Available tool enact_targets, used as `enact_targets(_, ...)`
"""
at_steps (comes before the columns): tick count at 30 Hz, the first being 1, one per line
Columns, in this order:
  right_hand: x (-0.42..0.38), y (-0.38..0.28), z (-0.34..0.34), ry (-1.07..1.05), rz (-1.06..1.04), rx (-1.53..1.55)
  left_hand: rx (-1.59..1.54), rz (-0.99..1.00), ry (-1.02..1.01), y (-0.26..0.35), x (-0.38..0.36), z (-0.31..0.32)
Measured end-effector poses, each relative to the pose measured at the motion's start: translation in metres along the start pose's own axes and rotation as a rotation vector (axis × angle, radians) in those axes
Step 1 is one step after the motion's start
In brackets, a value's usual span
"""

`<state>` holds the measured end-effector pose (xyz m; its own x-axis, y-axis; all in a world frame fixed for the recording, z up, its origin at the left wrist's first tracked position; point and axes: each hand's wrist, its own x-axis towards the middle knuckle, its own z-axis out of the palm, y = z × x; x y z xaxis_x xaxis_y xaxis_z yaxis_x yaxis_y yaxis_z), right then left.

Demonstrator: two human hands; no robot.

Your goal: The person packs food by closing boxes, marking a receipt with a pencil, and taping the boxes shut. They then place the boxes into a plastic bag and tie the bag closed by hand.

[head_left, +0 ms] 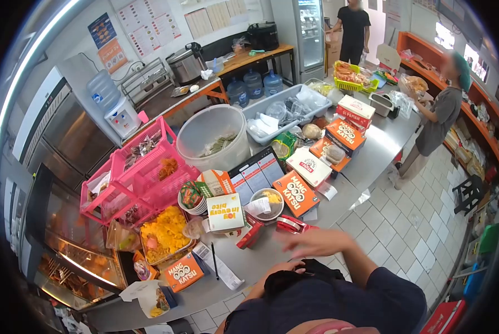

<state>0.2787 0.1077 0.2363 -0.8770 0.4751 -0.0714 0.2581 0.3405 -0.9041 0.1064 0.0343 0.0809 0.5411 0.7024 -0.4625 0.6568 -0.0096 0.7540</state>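
My right hand (311,242) reaches across my front at the counter's edge. Its fingers stretch leftward, smeared by motion, with nothing visible in them. Just beyond them lies a red and white package (291,224). Low against my body is my left hand (277,269), its fingers largely hidden beside a dark black bundle (299,278). In front are an orange Mang Katsu box (296,193), a clear-lidded bowl (267,204) with yellow food, a white box (226,212) with yellow lettering and a tablet (258,173). A pen (214,261) rests on a paper slip (227,270).
Pink baskets (149,172), a tray of yellow food (165,231) and a large translucent tub (211,136) crowd the counter's left. A grey-blue bin (288,114) holds plastic containers. Two people stand beyond, one by the counter (447,106), another near the fridge (352,33).
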Motion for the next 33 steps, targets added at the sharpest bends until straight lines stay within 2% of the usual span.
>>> enact_targets(1,-0.023,-0.02,-0.021,0.276,-0.26,0.039,0.024,-0.009,0.025,0.005,-0.003,-0.001)
enact_targets(2,-0.047,0.017,-0.01,0.979,-0.459,0.038,0.03,-0.011,0.041,0.004,-0.002,-0.001)
enact_targets(3,-0.055,-0.028,-0.033,1.419,-0.899,0.043,-0.076,-0.074,0.04,0.001,-0.003,0.003)
enact_targets(4,-0.069,-0.044,-0.05,1.845,-1.319,0.159,-0.183,-0.136,0.035,-0.001,-0.004,0.006)
enact_targets(6,-0.103,-0.047,-0.073,1.84,-1.601,-0.119,-0.241,-0.149,0.052,-0.01,-0.005,0.015)
enact_targets(8,-0.118,-0.028,-0.083,1.441,-0.84,0.006,-0.258,-0.137,0.072,-0.016,-0.007,0.02)
enact_targets(10,-0.093,-0.027,-0.072,0.928,-0.184,0.166,-0.273,-0.142,0.093,-0.02,-0.011,0.024)
enact_targets(11,-0.073,-0.013,-0.064,0.66,-0.197,-0.088,-0.274,-0.143,0.102,-0.021,-0.013,0.025)
enact_targets(12,-0.051,-0.015,-0.044,0.459,0.073,-0.186,-0.281,-0.142,0.11,-0.021,-0.015,0.023)
enact_targets(13,-0.025,0.003,-0.019,0.218,0.215,-0.179,-0.292,-0.141,0.122,-0.025,-0.018,0.024)
enact_targets(14,-0.007,0.023,0.006,0.03,-0.02,-0.433,-0.304,-0.142,0.132,-0.028,-0.02,0.025)
enact_targets(15,0.012,0.081,0.046,-0.187,-0.056,-0.348,-0.316,-0.146,0.14,-0.032,-0.022,0.026)
enact_targets(16,0.016,0.053,0.057,-0.365,0.078,-0.468,-0.325,-0.151,0.143,-0.036,-0.022,0.027)
enact_targets(18,0.018,0.1,0.087,-0.26,0.032,-0.127,-0.341,-0.164,0.146,-0.045,-0.024,0.029)
enact_targets(19,0.019,0.07,0.07,-0.316,0.207,-0.183,-0.341,-0.163,0.146,-0.049,-0.025,0.029)
enact_targets(21,0.006,0.048,0.026,0.226,0.234,-0.294,-0.328,-0.151,0.138,-0.059,-0.03,0.027)
enact_targets(22,-0.008,0.025,-0.007,0.483,0.322,-0.219,-0.311,-0.137,0.141,-0.063,-0.03,0.028)
enact_targets(23,-0.015,0.093,-0.02,1.124,-0.259,-0.041,-0.299,-0.118,0.14,-0.067,-0.03,0.029)
enact_targets(24,-0.025,0.018,-0.035,1.527,-0.492,0.106,-0.285,-0.093,0.135,-0.073,-0.034,0.029)
enact_targets(25,-0.04,-0.03,-0.04,1.915,-0.626,0.32,-0.263,-0.065,0.137,-0.078,-0.035,0.029)
enact_targets(26,-0.056,-0.049,-0.042,1.946,-0.965,0.165,-0.24,-0.042,0.142,-0.085,-0.038,0.031)
enact_targets(27,-0.056,-0.08,-0.028,1.968,-1.199,0.097,-0.232,-0.02,0.143,-0.09,-0.042,0.031)
enact_targets(28,-0.058,-0.09,-0.012,1.968,-1.178,0.092,-0.223,-0.005,0.144,-0.092,-0.047,0.029)
enact_targets(30,-0.049,-0.105,0.024,0.997,-1.182,-0.391,-0.272,-0.048,0.075,-0.083,-0.07,0.013)
enact_targets(32,0.009,-0.119,0.068,0.712,-0.868,-0.252,-0.338,-0.077,0.04,-0.081,-0.104,0.002)
enact_targets(33,0.035,-0.11,0.091,0.492,-0.465,-0.105,-0.345,-0.047,0.064,-0.085,-0.119,0.002)
